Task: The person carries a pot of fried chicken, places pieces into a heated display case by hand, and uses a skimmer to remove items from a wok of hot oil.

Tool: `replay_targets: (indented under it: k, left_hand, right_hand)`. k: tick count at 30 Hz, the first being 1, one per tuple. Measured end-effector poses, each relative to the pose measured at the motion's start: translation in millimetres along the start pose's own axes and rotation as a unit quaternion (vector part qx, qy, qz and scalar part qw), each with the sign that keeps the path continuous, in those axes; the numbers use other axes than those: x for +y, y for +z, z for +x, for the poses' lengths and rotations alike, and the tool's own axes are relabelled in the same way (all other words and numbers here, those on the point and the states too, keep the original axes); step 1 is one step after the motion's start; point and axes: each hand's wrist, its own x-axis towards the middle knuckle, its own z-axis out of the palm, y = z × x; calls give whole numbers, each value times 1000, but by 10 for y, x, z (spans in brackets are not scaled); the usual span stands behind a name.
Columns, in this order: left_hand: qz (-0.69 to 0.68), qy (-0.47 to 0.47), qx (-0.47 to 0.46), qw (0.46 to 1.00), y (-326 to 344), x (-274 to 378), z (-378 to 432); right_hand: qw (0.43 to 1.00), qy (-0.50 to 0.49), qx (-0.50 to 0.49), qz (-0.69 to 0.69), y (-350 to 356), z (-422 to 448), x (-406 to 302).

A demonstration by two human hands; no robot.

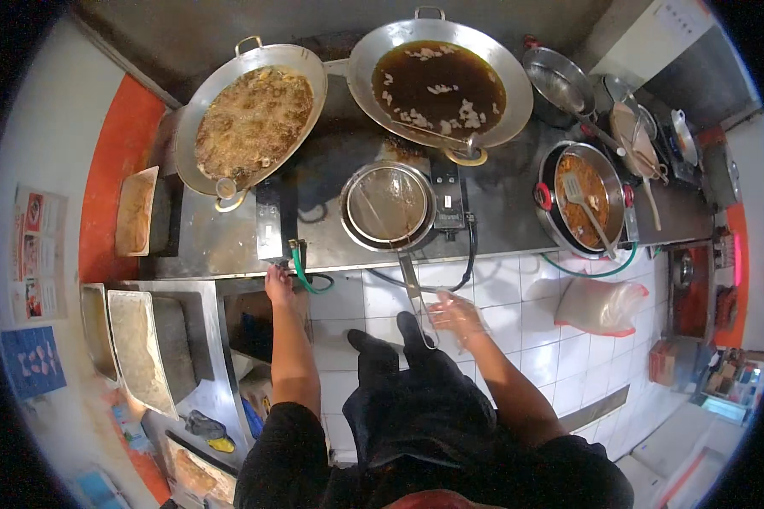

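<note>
My left hand [280, 284] is at the front of the left gas stove [269, 230], its fingers at the control knob. My right hand [457, 318], in a clear plastic glove, has its fingers spread beside the handle of a mesh strainer [388, 202]; whether they touch it I cannot tell. The strainer rests on a round metal bowl [351, 234]. Behind the left stove, a large wok [315, 95] holds bubbling oil with food in it. A second wok [519, 89], at the back centre, holds dark oil with pale floating bits and a ladle [472, 143].
On the right of the steel counter [503, 223] stands a pot of orange-brown food [582, 191] with a slotted turner [576, 191]. A green gas hose [297, 267] hangs near my left hand. A plastic bag [598, 305] lies on the tiled floor. Metal trays [141, 343] stand left.
</note>
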Motion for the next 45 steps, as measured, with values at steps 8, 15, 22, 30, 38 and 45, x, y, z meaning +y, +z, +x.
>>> replay_targets:
  k: [8,15,22,30,38,45]
  left_hand:
    - [-30,34,21,999,154,-71,86]
    - [-48,45,21,998,151,-86,81]
    - [-42,59,23,997,78,-121,177]
    - [-42,69,-9,997,-10,-168,292]
    - [-41,87,-15,995,0,-215,309]
    - [-46,85,-15,995,5,-201,286]
  right_hand:
    - [990,-42,131,29,-1056,-212,143]
    - [990,-24,139,29,-1358,-313,336]
    - [995,-70,62,35,-1354,-322,386]
    - [996,-61,59,16,-1325,-353,313]
    - [996,-58,56,35,-1332,-462,357]
    - [995,-61,62,46,-1369,-494,541]
